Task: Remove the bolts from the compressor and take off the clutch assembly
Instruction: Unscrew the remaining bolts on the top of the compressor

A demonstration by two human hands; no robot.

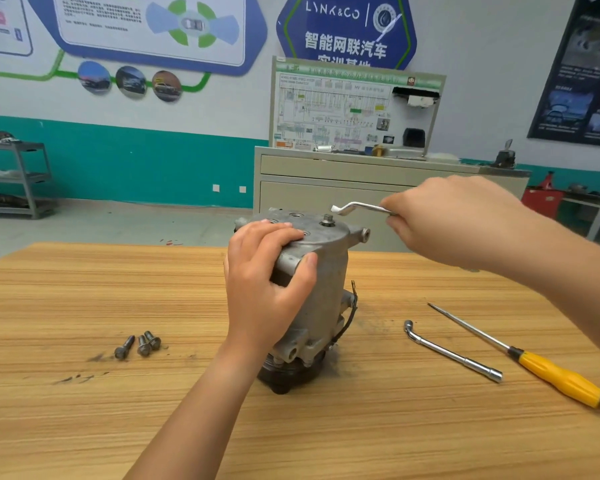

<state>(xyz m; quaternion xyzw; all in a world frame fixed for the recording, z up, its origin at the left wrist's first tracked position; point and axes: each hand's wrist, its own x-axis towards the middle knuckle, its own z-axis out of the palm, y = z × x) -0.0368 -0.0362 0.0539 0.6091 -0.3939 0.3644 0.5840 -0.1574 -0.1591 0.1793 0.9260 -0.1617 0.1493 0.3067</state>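
Two bare hands work on a grey metal compressor (321,292) that stands on end near the middle of a wooden desk (84,410). Its dark, round clutch assembly (284,374) is at the bottom, resting on the desk.

The left hand (267,289) grips the upper near edge of the compressor. Its fingers lie over the flat top and its thumb presses against a mounting lug on the side.

The right hand (458,220) is raised behind and to the right of the compressor. Its fingers are curled round the handle of a thin, bent silver wrench (361,206). The wrench's free end points left and sits just above and beside one bolt (327,220) that stands upright in the compressor's top. Whether the wrench touches that bolt cannot be told.

Lying on the desk to the left, well apart from the compressor, are three loose bolts (137,344), close together. To the right lie an L-shaped socket wrench (451,351) and, beside it, a screwdriver (561,379) with a yellow handle and a long, thin shaft.

Behind the desk stands a pale cabinet (326,174) carrying an upright wiring-diagram board (329,109). A grey metal shelf unit (25,178) stands at the far left, against a white and teal wall.
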